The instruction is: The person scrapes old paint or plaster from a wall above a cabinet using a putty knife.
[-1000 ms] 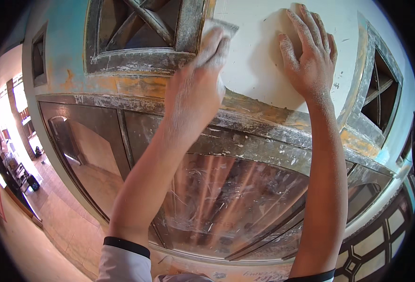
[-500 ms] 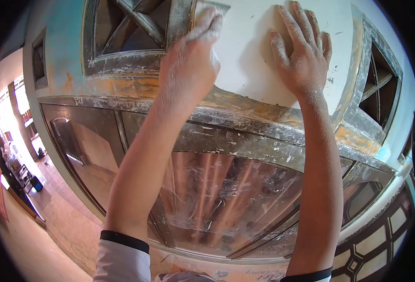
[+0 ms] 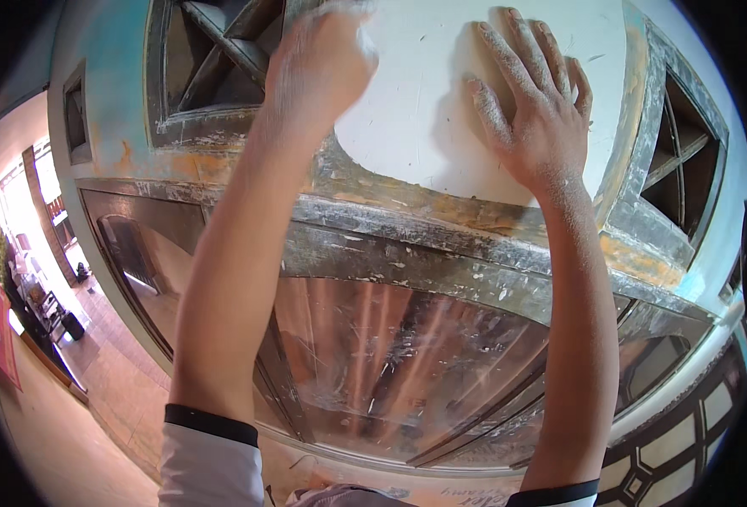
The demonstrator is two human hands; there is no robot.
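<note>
At the top of the head view, my left hand [image 3: 327, 59] is raised, dusty and closed. Its fingertips are mostly hidden and slightly blurred, so I cannot make out what it grips. It is at the left edge of a smooth white panel [image 3: 411, 101], beside a worn wooden frame with crossed bars [image 3: 231, 49]. My right hand [image 3: 547, 127] rests on the panel's right part, fingers spread, coated in pale dust. Along the panel's lower edge runs a bare, orange-brown and grey strip [image 3: 441, 203].
Below runs a scuffed wooden beam [image 3: 407, 253] over a large dusty glass pane [image 3: 407, 355]. At right is another crossed-bar frame [image 3: 682, 156]. A bright doorway [image 3: 31, 203] and tiled floor [image 3: 124, 355] lie far left; a dark lattice [image 3: 678, 448] is lower right.
My left hand has moved left and up along the panel's edge, and its forearm has shifted left. My right hand stays on the panel with its fingers spread.
</note>
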